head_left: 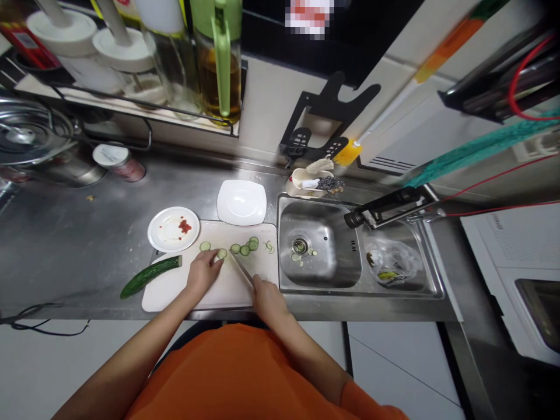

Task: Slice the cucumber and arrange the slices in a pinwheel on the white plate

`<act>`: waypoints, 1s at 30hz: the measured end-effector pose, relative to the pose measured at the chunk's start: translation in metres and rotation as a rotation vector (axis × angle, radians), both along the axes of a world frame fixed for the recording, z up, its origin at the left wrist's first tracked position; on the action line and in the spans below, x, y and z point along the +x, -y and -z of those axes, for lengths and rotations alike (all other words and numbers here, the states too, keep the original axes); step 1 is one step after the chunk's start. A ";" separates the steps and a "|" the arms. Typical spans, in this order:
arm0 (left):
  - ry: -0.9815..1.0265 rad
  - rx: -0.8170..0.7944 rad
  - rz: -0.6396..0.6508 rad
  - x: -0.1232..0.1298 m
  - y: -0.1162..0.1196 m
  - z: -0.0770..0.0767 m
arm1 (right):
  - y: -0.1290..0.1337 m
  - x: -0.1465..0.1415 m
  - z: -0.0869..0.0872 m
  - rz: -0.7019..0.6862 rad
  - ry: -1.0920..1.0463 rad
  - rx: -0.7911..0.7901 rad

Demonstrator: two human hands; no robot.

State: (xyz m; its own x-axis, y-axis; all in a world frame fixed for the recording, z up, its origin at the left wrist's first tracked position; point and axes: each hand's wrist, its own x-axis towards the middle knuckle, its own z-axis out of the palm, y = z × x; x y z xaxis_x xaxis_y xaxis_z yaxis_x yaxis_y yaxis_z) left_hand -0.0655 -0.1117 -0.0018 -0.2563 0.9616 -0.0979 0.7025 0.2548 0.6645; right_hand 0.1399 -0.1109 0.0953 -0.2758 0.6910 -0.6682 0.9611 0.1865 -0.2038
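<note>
My right hand [268, 296] is closed round the handle of a knife [240, 267], its blade slanting up and left over the white cutting board [175, 289]. Close to the blade's tip, my left hand [203, 272] has its fingertips on a cucumber slice [221, 254]. Another round slice [205, 246] lies just above those fingers. Right of the knife tip, several cucumber slices [245, 251] form a loose row, with thin green scraps [270, 247] beyond. An uncut length of cucumber [151, 275] rests across the board's left edge, its cut end toward my left hand.
Behind the board are a plate with red bits [168, 242] and a white square dish [241, 201]. At right, the steel sink [324, 280] has slices by its drain; a plastic bag [394, 259] sits in the smaller basin. A bottle rack [175, 111] overhangs the counter.
</note>
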 end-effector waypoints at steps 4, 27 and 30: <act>-0.058 0.014 0.027 0.000 0.002 0.004 | 0.003 -0.011 -0.002 -0.044 0.010 -0.001; -0.078 0.007 0.025 0.001 0.001 0.004 | 0.006 -0.031 -0.006 -0.024 0.017 0.013; -0.075 -0.003 0.029 0.000 0.001 0.005 | 0.007 -0.033 -0.005 -0.015 0.012 0.008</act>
